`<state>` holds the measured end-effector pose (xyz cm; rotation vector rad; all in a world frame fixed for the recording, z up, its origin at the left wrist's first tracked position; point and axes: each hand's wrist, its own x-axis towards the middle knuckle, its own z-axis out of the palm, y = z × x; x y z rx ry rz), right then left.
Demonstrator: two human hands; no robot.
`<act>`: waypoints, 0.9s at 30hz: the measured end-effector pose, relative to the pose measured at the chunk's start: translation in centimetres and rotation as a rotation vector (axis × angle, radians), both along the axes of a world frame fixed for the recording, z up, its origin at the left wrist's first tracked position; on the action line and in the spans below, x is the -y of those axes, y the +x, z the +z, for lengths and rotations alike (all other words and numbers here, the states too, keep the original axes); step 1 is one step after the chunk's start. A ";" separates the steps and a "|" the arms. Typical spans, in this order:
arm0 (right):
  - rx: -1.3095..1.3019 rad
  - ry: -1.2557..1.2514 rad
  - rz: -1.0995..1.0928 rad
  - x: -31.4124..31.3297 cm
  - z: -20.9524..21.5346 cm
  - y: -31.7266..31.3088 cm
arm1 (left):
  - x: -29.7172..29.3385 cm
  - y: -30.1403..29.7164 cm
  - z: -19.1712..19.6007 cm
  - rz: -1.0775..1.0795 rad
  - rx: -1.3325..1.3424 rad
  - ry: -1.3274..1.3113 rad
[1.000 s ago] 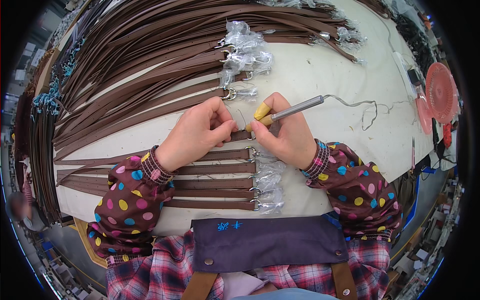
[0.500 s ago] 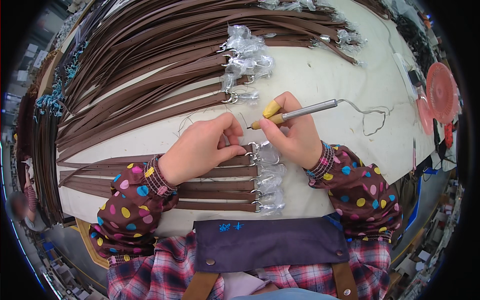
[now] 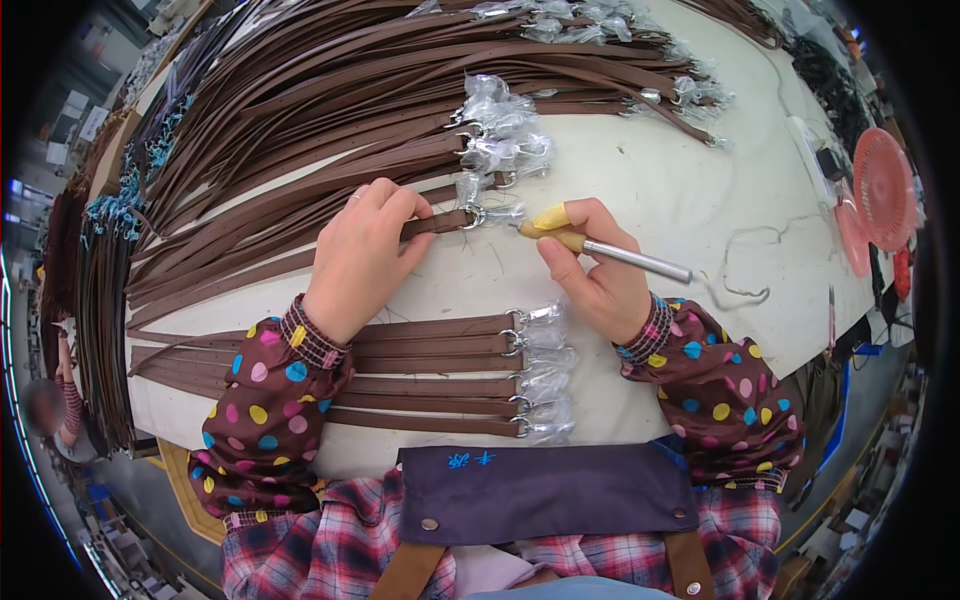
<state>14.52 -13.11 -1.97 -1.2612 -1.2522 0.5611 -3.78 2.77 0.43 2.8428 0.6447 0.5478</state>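
My left hand [image 3: 368, 255] pinches a brown strap [image 3: 438, 224] close to its hardware end, at the near edge of the far bundle. A silver metal ring and clasp [image 3: 474, 216], partly wrapped in clear plastic, sits at the end of that strap. Between thumb and fingers, my right hand [image 3: 600, 275] holds a corded pen-shaped tool [image 3: 640, 260] with a metal barrel and a tan front part. Its tip points left, toward the wrapped clasp. One right finger has a yellow covering [image 3: 549, 216].
Several finished-looking straps [image 3: 440, 364] lie nearer me, their clasps wrapped in plastic. A large bundle of brown straps [image 3: 330, 90] covers the far side of the pale table [image 3: 640, 190]. Right of it are a thin cord [image 3: 740, 270] and a pink plastic basket [image 3: 884, 185].
My left hand has moved away from the near straps to one in the far bundle and grips it. The tool's rear end has swung downward in my right hand.
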 end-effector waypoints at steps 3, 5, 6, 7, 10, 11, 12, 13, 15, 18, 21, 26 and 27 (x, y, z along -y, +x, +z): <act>0.210 0.055 -0.007 0.1 -0.2 0.6 | 1.0 0.0 0.7 -0.040 0.030 0.047; 0.330 0.107 -0.013 -0.3 -0.4 0.9 | 1.9 -0.3 0.8 -0.046 0.049 -0.041; 0.456 0.155 -0.022 -0.4 -0.4 1.1 | 2.3 -0.3 0.8 -0.054 0.073 -0.131; 0.457 0.151 -0.025 -0.5 -0.4 1.2 | 2.6 -0.2 1.0 -0.059 0.073 -0.134; 0.594 0.111 -0.003 -0.5 0.2 1.1 | 3.2 0.0 1.5 -0.017 0.008 -0.739; 0.593 0.111 -0.003 -0.5 0.2 1.0 | 3.2 -0.1 1.5 -0.017 0.007 -0.739; 0.595 0.093 -0.002 -0.7 0.1 1.0 | 3.3 0.0 1.5 -0.014 0.013 -0.729; 0.597 0.075 0.000 -0.7 0.0 1.0 | 3.3 0.0 1.5 -0.011 0.018 -0.718; 0.522 0.038 0.027 -0.6 -0.2 1.0 | 3.3 0.0 1.6 -0.009 -0.004 -0.834; 0.503 0.032 0.075 -0.5 -0.3 1.1 | 3.0 -0.3 0.7 -0.041 -0.031 -1.036; 0.601 0.079 0.090 -0.7 -0.3 1.5 | 2.8 -0.4 0.6 -0.137 -0.019 -0.926; 0.691 0.125 0.010 -0.8 0.1 1.9 | 3.7 0.3 0.6 -0.170 0.060 -0.478; 0.730 0.147 0.015 -0.8 0.3 2.0 | 3.8 0.2 0.5 -0.173 0.060 -0.478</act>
